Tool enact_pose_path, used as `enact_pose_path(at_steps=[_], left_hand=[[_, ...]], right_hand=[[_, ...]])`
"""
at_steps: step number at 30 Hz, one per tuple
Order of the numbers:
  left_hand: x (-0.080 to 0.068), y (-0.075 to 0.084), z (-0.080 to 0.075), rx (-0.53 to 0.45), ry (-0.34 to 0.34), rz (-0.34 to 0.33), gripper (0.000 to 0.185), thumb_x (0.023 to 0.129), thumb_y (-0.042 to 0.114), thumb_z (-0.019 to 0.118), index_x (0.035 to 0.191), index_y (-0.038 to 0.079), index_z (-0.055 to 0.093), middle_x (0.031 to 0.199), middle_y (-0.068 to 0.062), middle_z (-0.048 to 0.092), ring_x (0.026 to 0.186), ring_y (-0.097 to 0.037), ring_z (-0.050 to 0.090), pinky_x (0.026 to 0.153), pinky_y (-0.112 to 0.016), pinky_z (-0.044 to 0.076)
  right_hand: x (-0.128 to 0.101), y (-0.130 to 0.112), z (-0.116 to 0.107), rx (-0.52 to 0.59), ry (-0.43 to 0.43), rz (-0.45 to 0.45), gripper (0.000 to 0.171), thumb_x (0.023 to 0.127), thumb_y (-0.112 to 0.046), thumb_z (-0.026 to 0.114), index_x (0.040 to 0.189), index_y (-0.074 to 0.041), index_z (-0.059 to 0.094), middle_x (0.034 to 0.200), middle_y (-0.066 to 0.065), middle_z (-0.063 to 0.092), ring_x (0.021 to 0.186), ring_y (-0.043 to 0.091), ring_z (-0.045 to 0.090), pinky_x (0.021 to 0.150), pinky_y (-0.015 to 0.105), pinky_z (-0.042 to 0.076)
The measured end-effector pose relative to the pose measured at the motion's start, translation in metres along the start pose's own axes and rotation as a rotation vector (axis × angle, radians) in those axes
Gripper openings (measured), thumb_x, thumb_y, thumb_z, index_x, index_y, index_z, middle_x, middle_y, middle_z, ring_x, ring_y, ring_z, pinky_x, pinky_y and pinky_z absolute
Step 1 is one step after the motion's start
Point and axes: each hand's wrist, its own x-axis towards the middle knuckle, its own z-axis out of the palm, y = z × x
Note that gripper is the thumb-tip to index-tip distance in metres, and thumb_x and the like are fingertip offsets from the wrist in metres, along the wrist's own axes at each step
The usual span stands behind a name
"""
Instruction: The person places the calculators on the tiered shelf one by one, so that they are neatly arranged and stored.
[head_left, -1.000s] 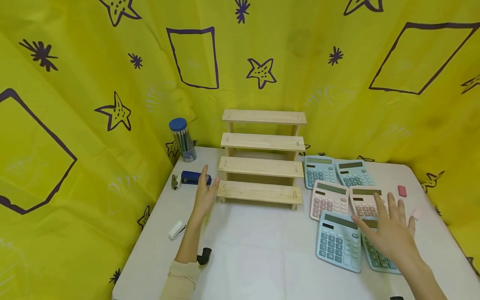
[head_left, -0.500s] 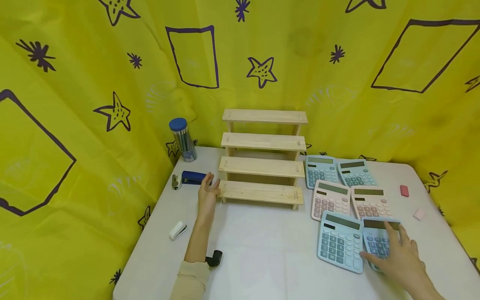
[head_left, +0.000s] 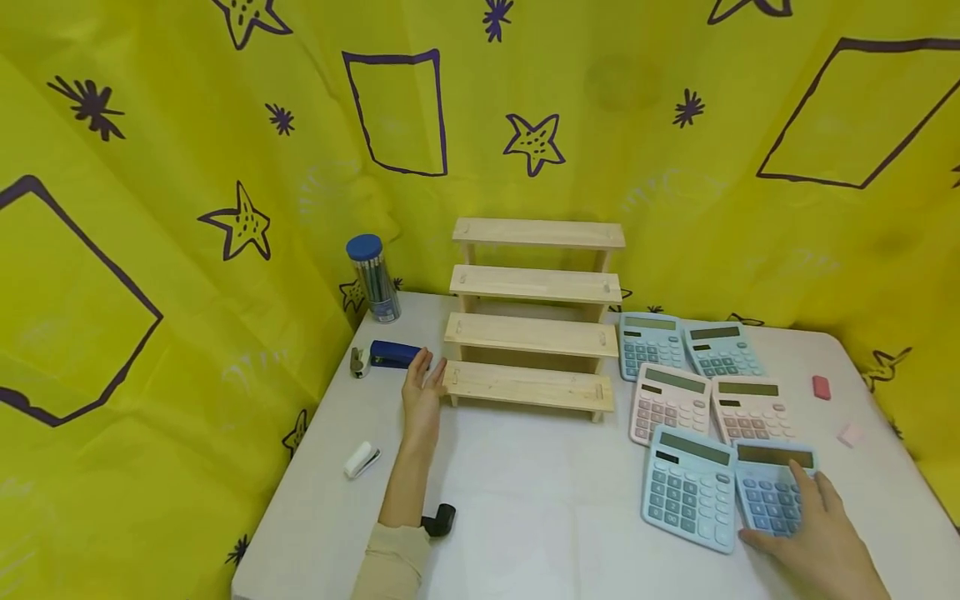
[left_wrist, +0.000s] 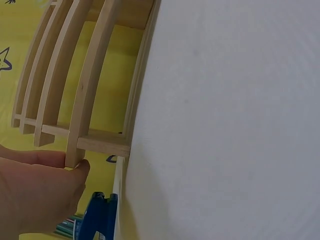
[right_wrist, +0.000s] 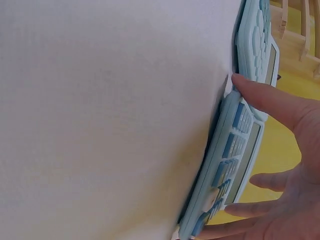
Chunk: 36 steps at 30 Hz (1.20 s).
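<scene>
My right hand [head_left: 795, 517] grips the nearest light-blue calculator [head_left: 772, 492] at the table's near right. In the right wrist view the thumb [right_wrist: 265, 100] presses one side edge of that calculator [right_wrist: 235, 155] and the fingers reach over its far side. A second blue calculator [head_left: 690, 498] lies touching it on the left. My left hand [head_left: 423, 387] rests with fairly straight fingers against the left end of the lowest step of a wooden four-step rack [head_left: 534, 333]. In the left wrist view the thumb [left_wrist: 80, 170] touches that board's end [left_wrist: 75, 150].
Two pink calculators [head_left: 670, 402] [head_left: 752, 408] and two more blue ones [head_left: 651, 343] [head_left: 722, 348] lie right of the rack. A blue stapler [head_left: 396, 355], pencil tube [head_left: 372, 278], small white item [head_left: 361, 459] and black item [head_left: 441, 520] sit left. Two erasers [head_left: 822, 387] [head_left: 851, 433] lie far right.
My right hand drew back from over the pink calculators and took hold of the nearest blue calculator. My left hand sank and settled against the rack's lowest step.
</scene>
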Motion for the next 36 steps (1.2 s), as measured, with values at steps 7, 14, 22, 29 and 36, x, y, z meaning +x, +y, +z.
enact_pose_path(at_steps=[7,14,22,29,36], left_hand=[[0.002,0.001,0.003,-0.035,0.004,0.000,0.085,0.084,-0.028,0.035,0.162,0.003,0.027,0.170,-0.018,0.019,0.151,-0.036,0.037,0.123,-0.039,0.035],[0.001,-0.002,0.004,-0.040,0.011,-0.009,0.084,0.084,-0.028,0.036,0.162,0.002,0.027,0.170,-0.018,0.019,0.151,-0.036,0.038,0.124,-0.041,0.034],[0.001,-0.004,0.005,-0.058,0.021,-0.011,0.083,0.085,-0.028,0.036,0.162,0.001,0.026,0.169,-0.019,0.020,0.150,-0.036,0.039,0.124,-0.041,0.035],[0.002,-0.006,0.003,-0.063,0.030,-0.013,0.083,0.085,-0.028,0.036,0.161,0.002,0.026,0.169,-0.018,0.022,0.150,-0.035,0.040,0.123,-0.040,0.035],[0.002,-0.007,-0.001,-0.071,0.030,0.002,0.080,0.087,-0.027,0.038,0.161,-0.001,0.024,0.168,-0.021,0.021,0.149,-0.037,0.040,0.124,-0.044,0.034]], right_hand=[[-0.003,-0.005,0.000,0.050,0.011,0.062,0.151,0.062,-0.049,0.096,0.163,0.001,-0.005,0.157,0.045,-0.004,0.120,0.068,0.026,0.101,0.085,0.030],[-0.008,-0.010,-0.006,0.062,0.087,0.077,0.142,0.065,-0.038,0.094,0.163,0.002,0.000,0.158,0.043,0.004,0.118,0.068,0.031,0.102,0.083,0.033],[-0.013,-0.021,-0.027,0.061,0.214,-0.020,0.133,0.072,-0.038,0.091,0.163,0.004,0.003,0.156,0.046,0.008,0.120,0.069,0.031,0.098,0.086,0.034],[-0.011,-0.056,-0.056,0.071,0.338,-0.231,0.121,0.080,-0.035,0.087,0.163,0.004,0.009,0.155,0.046,0.014,0.120,0.067,0.030,0.093,0.087,0.034],[-0.003,-0.118,-0.080,0.129,0.361,-0.391,0.118,0.081,-0.033,0.086,0.166,-0.001,0.010,0.160,0.042,0.013,0.118,0.067,0.036,0.087,0.087,0.038]])
